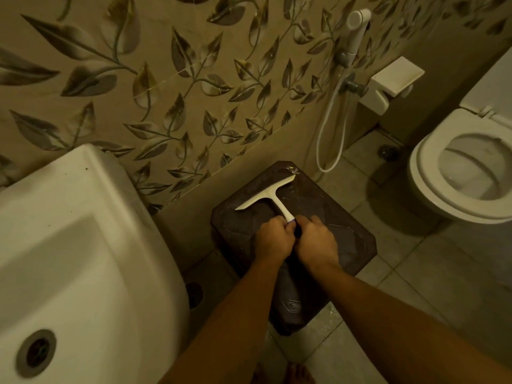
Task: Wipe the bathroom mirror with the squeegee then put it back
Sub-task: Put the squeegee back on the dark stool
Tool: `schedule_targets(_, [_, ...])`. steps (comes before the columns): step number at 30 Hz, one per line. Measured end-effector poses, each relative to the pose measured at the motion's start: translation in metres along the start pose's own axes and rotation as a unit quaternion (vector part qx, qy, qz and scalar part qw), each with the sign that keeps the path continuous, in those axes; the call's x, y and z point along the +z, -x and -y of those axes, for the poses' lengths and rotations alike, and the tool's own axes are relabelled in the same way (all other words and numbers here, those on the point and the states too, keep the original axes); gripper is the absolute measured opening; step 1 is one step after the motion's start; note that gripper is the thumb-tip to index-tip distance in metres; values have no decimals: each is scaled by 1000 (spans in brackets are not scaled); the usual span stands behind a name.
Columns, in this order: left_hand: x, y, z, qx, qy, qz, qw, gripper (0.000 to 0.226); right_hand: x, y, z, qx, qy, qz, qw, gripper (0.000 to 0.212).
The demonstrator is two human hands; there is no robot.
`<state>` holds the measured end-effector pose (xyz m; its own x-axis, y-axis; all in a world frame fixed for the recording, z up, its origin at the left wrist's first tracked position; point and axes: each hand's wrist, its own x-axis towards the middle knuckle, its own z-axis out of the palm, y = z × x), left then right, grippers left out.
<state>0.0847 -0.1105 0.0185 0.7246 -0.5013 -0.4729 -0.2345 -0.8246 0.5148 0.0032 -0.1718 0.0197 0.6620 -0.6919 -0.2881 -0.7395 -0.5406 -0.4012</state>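
A white T-shaped squeegee [270, 196] lies over the top of a dark brown plastic stool [346, 231], its blade pointing toward the leaf-patterned wall. My left hand [274, 239] and my right hand [315, 242] meet at the near end of its handle, fingers of both curled round the handle. The handle's end is hidden between the two hands. No mirror is in sight.
A white washbasin [69, 259] fills the lower left. On the right stands a white toilet [465, 173] with its lid up. A bidet sprayer [356, 29] with a hose hangs on the wall beside a white paper holder [393, 79]. Tiled floor surrounds the stool.
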Motion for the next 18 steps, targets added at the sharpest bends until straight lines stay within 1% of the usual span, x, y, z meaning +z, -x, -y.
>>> schedule_targets(6, [7, -4, 2, -10, -12, 3, 1000, 31, 6, -2, -6, -3, 1, 8, 1000, 29])
schedule_targets(14, [8, -3, 0, -21, -24, -9, 999, 31, 8, -1, -8, -8, 10, 21, 1000, 40])
schedule_targets(16, [3, 0, -3, -18, -47, -21, 999, 35, 3, 2, -4, -14, 16, 14, 1000, 45])
schedule_targets(18, [-1, 5, -10, 1, -82, -56, 995, 39, -7, 6, -1, -22, 16, -3, 1000, 50])
